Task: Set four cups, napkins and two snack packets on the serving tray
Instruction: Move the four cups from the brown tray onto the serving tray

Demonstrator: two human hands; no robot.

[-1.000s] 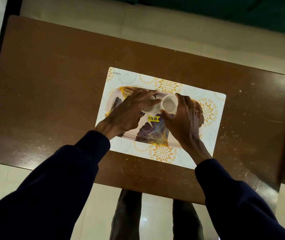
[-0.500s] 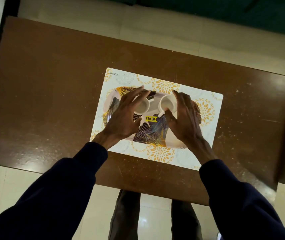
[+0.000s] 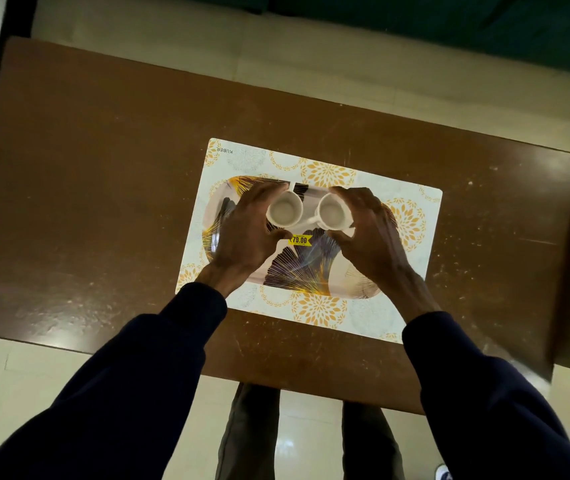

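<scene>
On the serving tray [image 3: 311, 271], near its far rim, one white cup [image 3: 284, 212] is gripped by the left hand [image 3: 242, 237] and a second cup [image 3: 332, 213] by the right hand [image 3: 373, 240] — two in all, upright, side by side. One yellow price sticker [image 3: 299, 240] is stuck at the tray's middle — one patterned placemat [image 3: 411, 271] is laid beneath the tray.
</scene>
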